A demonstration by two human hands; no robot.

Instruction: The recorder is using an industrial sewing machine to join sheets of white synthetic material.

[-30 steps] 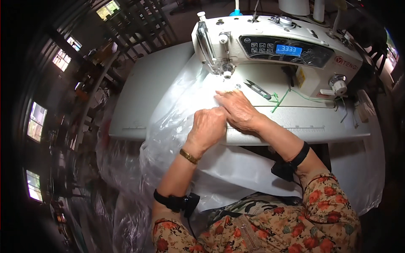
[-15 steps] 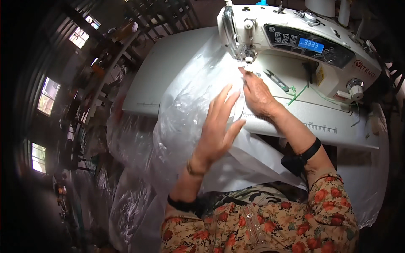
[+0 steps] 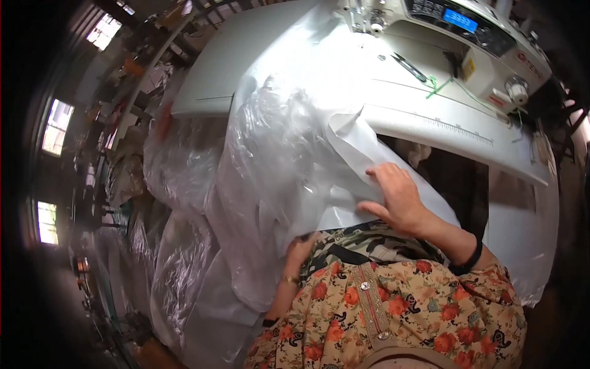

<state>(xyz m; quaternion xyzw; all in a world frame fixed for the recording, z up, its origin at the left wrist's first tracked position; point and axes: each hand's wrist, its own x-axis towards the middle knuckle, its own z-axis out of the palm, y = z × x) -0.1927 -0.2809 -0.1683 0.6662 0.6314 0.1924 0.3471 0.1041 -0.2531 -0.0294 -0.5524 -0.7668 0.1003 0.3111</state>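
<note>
Drawn nearer from the sewing machine (image 3: 485, 79), the right hand (image 3: 398, 200) hangs half-open, apparently empty, over the near white sheet (image 3: 359, 140), the left hand (image 3: 300, 249) of indiscernible grip; even tension should limit creasing

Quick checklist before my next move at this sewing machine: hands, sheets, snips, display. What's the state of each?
1. Hands away from the needle area: ok; the right hand and left hand are both low, near the lap, well short of the sewing machine.
2. Right-hand grip: not ok; its thumb and fingers are spread over the white sheet.
3. Left-hand grip: cannot tell; its fingers are mostly hidden.
4. Sheets flat: not ok; the clear plastic sheet is rumpled.
5. Thread snips off the sheets: ok; they lie right of the needle area, beside green thread.
6. Display lit: ok.
</note>
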